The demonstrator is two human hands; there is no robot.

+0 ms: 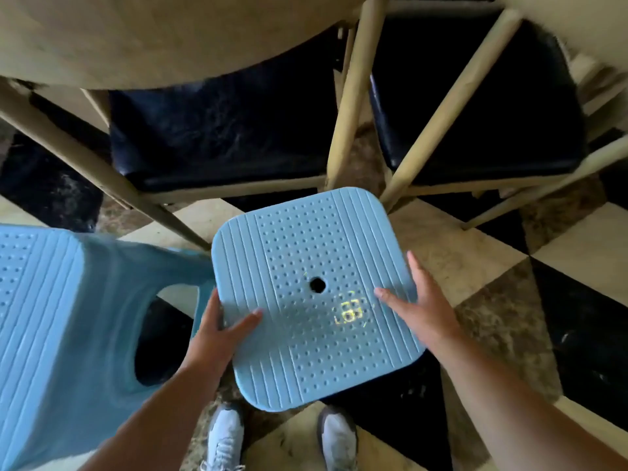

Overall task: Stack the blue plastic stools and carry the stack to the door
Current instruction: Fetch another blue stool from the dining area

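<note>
A blue plastic stool [306, 266] fills the middle of the head view, its ribbed and dotted seat facing up with a small round hole in the centre. My left hand [221, 328] grips its left edge, thumb on top. My right hand [418, 307] grips its right edge, thumb lying on the seat. A second blue plastic stool [68, 317] stands at the left, close beside the held one, with a cut-out opening in its side wall. The legs of the held stool are hidden under its seat.
Two dark-cushioned chairs [221, 130] with pale wooden frames stand just beyond the stools, under a round tan table [136, 35]. A slanting chair leg [102, 171] runs close to the stools. The floor is black-and-cream checkered tile [560, 266]. My white shoes [224, 436] show below.
</note>
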